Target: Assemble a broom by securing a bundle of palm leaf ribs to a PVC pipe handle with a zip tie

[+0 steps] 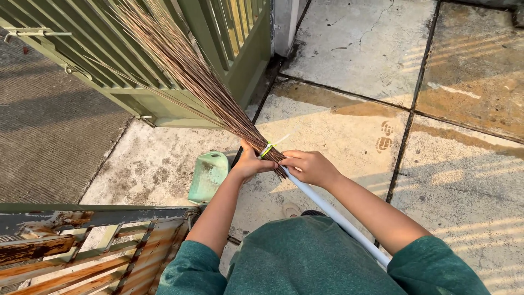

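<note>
Both hands gripped the broom (191, 76) where the sticks met the white handle (338, 218). The left hand (252, 163) was closed around the bundle under the green tie (266, 149), while the right hand (311, 166) fingers pinched the sticks' base, probably to hold the bundle firm. Bristles pointed up toward the gate (164, 54).

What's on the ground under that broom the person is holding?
Under the broom lie stained concrete slabs and a pale green dustpan near the left hand. The slab beneath both hands and the right hand is partly covered.
</note>
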